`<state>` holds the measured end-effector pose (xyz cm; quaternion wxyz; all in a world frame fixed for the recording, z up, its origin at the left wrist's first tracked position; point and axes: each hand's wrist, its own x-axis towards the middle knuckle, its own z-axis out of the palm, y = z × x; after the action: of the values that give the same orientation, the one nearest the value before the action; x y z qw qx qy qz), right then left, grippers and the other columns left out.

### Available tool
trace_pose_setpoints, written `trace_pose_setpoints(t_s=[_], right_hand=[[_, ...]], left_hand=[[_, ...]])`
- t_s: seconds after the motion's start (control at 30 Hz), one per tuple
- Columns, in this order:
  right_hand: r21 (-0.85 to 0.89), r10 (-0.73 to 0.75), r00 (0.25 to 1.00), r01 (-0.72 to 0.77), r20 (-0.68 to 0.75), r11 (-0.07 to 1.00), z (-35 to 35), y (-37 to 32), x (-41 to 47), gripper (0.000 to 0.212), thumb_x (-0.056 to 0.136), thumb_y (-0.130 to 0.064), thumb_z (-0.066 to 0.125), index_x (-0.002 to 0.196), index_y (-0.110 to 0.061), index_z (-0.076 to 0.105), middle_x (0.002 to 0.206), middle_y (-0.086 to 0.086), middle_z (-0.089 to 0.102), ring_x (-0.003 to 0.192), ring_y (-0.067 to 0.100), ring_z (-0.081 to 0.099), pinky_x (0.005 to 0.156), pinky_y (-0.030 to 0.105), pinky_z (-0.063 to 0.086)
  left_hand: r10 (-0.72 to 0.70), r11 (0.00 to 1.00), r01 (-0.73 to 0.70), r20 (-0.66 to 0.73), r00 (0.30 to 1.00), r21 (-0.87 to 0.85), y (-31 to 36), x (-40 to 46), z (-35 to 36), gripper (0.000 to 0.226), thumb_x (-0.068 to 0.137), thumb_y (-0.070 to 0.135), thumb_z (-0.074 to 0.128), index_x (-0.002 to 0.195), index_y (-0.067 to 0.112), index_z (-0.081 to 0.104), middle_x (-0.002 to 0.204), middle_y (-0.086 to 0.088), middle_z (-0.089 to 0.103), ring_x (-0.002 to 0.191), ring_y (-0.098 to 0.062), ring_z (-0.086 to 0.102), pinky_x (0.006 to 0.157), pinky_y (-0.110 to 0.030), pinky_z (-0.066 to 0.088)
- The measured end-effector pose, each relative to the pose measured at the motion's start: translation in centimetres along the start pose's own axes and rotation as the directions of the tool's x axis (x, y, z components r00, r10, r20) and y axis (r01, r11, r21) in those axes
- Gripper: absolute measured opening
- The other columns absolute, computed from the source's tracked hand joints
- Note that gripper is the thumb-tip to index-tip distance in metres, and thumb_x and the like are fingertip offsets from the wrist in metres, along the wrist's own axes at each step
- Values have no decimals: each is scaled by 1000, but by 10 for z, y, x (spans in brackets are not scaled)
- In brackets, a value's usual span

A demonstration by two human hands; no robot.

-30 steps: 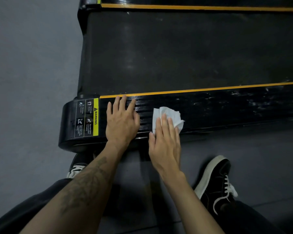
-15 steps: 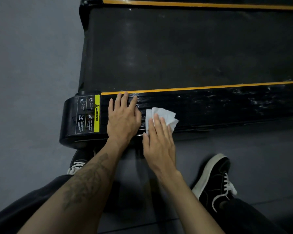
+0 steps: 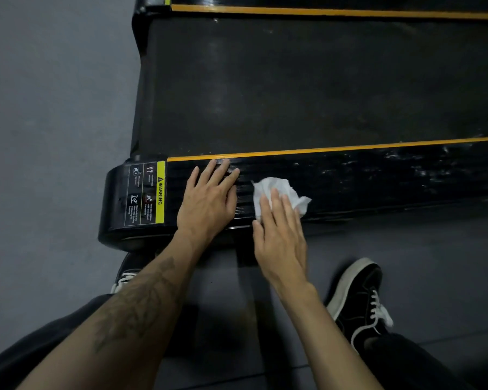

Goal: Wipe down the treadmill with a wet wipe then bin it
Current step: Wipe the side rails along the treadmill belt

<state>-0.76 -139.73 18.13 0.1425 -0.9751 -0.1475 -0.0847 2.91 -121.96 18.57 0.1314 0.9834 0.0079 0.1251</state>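
Note:
A black treadmill (image 3: 321, 85) with yellow stripes lies across the view. Its near side rail (image 3: 378, 175) is glossy and streaked. My right hand (image 3: 281, 237) presses a crumpled white wet wipe (image 3: 276, 188) flat against that rail with straight fingers. My left hand (image 3: 209, 202) rests flat on the rail just left of the wipe, fingers spread. A yellow warning label (image 3: 148, 192) sits on the rail's end cap, left of my left hand.
Grey floor (image 3: 54, 108) lies to the left of the treadmill and a darker mat (image 3: 420, 249) in front of it. My two black sneakers, right (image 3: 358, 299) and left (image 3: 126, 273), stand close below the rail. No bin is in view.
My right hand slid the wipe left along the rail toward my left hand, then back a little to the right. My left hand stayed in place.

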Motion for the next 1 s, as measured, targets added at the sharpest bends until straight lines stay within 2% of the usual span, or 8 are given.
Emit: trace_pose_setpoints(t_s=[0.1, 0.3, 0.43, 0.5, 0.6, 0.67, 0.83, 1.0], right_hand=[[-6, 74, 997, -74, -19, 997, 1, -6, -12, 61, 104, -36, 32, 155, -3, 39, 166, 16, 29, 156, 31, 21, 124, 49, 27], [1, -64, 998, 64, 10, 998, 1, 8, 9, 56, 104, -35, 30, 154, -13, 44, 164, 10, 34, 154, 27, 26, 125, 49, 25], [-43, 46, 997, -49, -63, 998, -3, 23, -1, 57, 103, -29, 32, 152, -5, 45, 163, 15, 36, 153, 30, 28, 122, 51, 31], [-28, 42, 997, -44, -66, 999, -3, 17, -10, 58, 102, -29, 33, 151, -3, 46, 162, 17, 36, 153, 32, 29, 122, 51, 30], [0, -74, 996, 74, -47, 997, -4, 17, -4, 56, 101, -28, 35, 151, -7, 48, 162, 13, 38, 152, 31, 31, 122, 51, 30], [-23, -98, 994, 97, -37, 995, -4, 27, 5, 56, 101, -28, 34, 152, -10, 47, 163, 10, 38, 152, 29, 31, 122, 51, 30], [-19, 66, 996, -67, -61, 998, -3, 23, -3, 58, 102, -33, 34, 151, -4, 47, 162, 16, 36, 153, 33, 30, 123, 51, 29], [-24, -86, 995, 85, -47, 996, -4, 25, 16, 55, 103, -34, 34, 149, -11, 52, 159, 11, 43, 149, 28, 38, 120, 50, 34]], left_hand=[[-19, 1000, 19, -8, 1000, -10, 2, 1, 0, 51, 102, 38, 36, 147, 23, 56, 159, -2, 46, 152, -24, 34, 125, -51, 24], [-92, 994, 91, -19, 996, -53, 14, 7, 0, 39, 98, 28, 51, 132, 15, 65, 150, -9, 55, 146, -31, 42, 122, -56, 29], [-161, 987, 161, -2, 987, -15, 34, 14, 1, 43, 96, 36, 36, 120, 11, 62, 141, -12, 56, 140, -34, 44, 120, -60, 29], [-179, 984, 179, 0, 984, 3, 37, 14, 3, 44, 95, 36, 32, 119, 10, 58, 140, -12, 53, 140, -35, 42, 120, -62, 27], [-176, 984, 176, -19, 984, 16, 38, 12, 9, 44, 96, 34, 32, 123, 9, 56, 144, -14, 51, 143, -36, 39, 120, -63, 25], [-157, 987, 157, -16, 987, 26, 37, 12, 11, 48, 96, 35, 31, 131, 11, 55, 150, -14, 47, 147, -35, 35, 121, -63, 23], [-172, 985, 172, 29, 985, 23, 40, 15, 10, 58, 97, 37, 29, 148, 18, 48, 162, -11, 39, 154, -32, 26, 123, -64, 17], [-186, 982, 184, 50, 981, 31, 43, 17, 10, 65, 96, 40, 21, 154, 20, 44, 166, -9, 33, 156, -30, 21, 124, -62, 14]])
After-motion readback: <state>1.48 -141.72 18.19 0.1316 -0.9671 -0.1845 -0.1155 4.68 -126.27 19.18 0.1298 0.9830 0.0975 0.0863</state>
